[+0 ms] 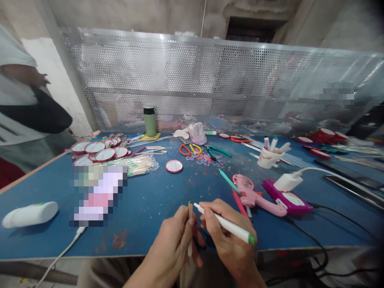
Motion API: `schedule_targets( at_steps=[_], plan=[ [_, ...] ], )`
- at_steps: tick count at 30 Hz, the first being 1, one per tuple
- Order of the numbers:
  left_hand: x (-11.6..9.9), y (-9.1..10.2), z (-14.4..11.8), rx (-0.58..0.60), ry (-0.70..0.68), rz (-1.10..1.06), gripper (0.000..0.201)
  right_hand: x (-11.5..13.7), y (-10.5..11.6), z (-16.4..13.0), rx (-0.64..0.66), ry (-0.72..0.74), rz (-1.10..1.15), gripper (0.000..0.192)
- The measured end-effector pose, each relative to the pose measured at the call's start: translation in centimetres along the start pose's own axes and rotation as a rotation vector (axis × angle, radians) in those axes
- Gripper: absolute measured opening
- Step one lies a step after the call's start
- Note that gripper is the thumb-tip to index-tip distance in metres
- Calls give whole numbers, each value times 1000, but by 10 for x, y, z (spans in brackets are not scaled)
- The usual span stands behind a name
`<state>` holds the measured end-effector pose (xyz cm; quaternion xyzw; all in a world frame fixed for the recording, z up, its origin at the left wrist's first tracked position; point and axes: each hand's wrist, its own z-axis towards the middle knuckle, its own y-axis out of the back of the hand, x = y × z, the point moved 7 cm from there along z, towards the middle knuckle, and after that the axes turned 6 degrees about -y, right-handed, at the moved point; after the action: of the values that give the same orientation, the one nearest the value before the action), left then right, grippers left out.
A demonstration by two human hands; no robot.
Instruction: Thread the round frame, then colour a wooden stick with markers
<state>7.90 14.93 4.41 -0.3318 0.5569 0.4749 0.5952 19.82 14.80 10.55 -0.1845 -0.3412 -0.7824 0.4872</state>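
Observation:
My left hand (172, 244) pinches a thin wooden stick (190, 228) held upright over the near edge of the blue table (150, 200). My right hand (229, 238) grips a white marker with a green end (228, 226), its tip pointing at the top of the stick. A pink hand tool (255, 194) lies just beyond my right hand, with red and teal sticks beside it.
Round red-rimmed discs (99, 151) and a bag of wooden sticks (141, 164) lie at left. A white tube (30, 214), green bottle (149, 120), scissors (190, 149), paper cup of markers (268, 157), white charger on a magenta device (288, 192) and cables surround. A person stands at far left (21, 100).

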Motion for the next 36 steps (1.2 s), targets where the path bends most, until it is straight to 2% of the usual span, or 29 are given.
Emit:
schedule_targets(
  at_steps=[7,15,23,31,36],
  plan=[
    [-4,0,0,3,-3,7,35,1,-1,0,12,4,0,16],
    [-3,-1,2,19,-1,-18,41,3,1,1,-48,78,-26,15],
    [-4,2,7,-47,-81,48,44,-8,6,-8,-114,-12,-17,12],
    [3,-2,7,0,-1,-96,48,1,7,0,-78,-13,124,19],
    [-2,-5,6,41,16,-201,43,4,7,0,-67,-73,221,17]
  ],
)
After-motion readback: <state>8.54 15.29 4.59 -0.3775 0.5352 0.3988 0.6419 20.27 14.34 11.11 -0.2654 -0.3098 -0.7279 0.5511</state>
